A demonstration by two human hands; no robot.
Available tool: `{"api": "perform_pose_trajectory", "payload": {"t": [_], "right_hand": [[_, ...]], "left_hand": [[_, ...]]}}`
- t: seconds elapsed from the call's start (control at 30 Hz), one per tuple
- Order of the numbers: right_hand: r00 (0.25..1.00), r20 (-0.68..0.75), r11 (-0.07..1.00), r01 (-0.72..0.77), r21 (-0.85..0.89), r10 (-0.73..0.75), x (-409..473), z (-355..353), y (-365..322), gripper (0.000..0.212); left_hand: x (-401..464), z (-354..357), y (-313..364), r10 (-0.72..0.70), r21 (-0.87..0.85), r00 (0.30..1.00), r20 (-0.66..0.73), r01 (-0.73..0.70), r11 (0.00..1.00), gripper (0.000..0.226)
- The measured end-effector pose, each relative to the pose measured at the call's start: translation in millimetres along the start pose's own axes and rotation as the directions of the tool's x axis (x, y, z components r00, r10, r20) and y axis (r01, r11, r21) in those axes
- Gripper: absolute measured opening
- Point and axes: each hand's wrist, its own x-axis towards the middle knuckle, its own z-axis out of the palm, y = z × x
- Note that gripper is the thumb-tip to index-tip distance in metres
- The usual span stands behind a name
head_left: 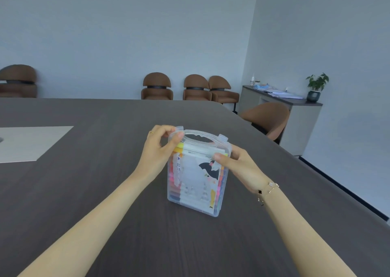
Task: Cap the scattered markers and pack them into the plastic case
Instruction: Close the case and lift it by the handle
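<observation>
Your clear plastic case (197, 177) stands upright on its narrow edge near the middle of the dark wood-grain surface (88, 192), its carry handle (199, 136) uppermost. Through the walls, capped markers (174, 179) show in stacked rows of yellow, orange, pink, red and darker tones. A printed insert (202, 171) faces you with an illustrated figure; its writing is too blurred to read. Your left hand (157, 150) pinches the left latch at the top corner between thumb and curled fingers. Your right hand (238, 167) grips the case's upper right edge, thumb pressed on the front face, fingers wrapped behind. A bracelet (266, 192) circles your right wrist. Far off, brown chairs (196, 88) line the wall, and a potted plant (316, 86) tops a cabinet (299, 116) on the right.
</observation>
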Motion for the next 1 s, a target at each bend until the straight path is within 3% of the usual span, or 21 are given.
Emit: {"api": "perform_pose_trajectory", "payload": {"t": [0.07, 0.27, 0.37, 0.43, 0.57, 0.7, 1.0], "right_hand": [[0.998, -0.054, 0.999, 0.013, -0.039, -0.015, 2, 2, 0, 0.027], [0.974, -0.210, 0.996, 0.078, -0.051, -0.087, 6, 8, 3, 0.027], [0.931, -0.339, 0.991, 0.127, -0.043, -0.134, 6, 17, 6, 0.044], [0.906, -0.380, 0.980, 0.145, -0.134, -0.186, 7, 22, 10, 0.059], [0.895, -0.376, 0.960, 0.164, -0.228, -0.242, 6, 25, 15, 0.063], [0.907, -0.320, 0.917, 0.147, -0.372, -0.275, 5, 16, 15, 0.055], [0.959, -0.172, 0.867, 0.116, -0.485, -0.225, 2, 0, -2, 0.045]], "left_hand": [[-2, 0, -1, 0.027, -0.006, 0.999, -0.038, -0.027, 1.000, 0.032], [-9, -2, -3, 0.038, -0.057, 0.998, -0.051, -0.041, 0.998, 0.018], [-12, -5, -4, 0.111, 0.026, 0.993, -0.047, -0.110, 0.994, 0.028], [-12, -7, -6, 0.163, 0.101, 0.986, -0.023, -0.159, 0.982, 0.039], [-15, -6, -11, 0.260, 0.238, 0.966, 0.004, -0.254, 0.937, 0.040], [-15, -7, -11, 0.261, 0.257, 0.965, -0.009, -0.250, 0.933, 0.045], [-8, -20, -9, 0.340, 0.322, 0.937, 0.083, -0.349, 0.880, 0.047]]}}
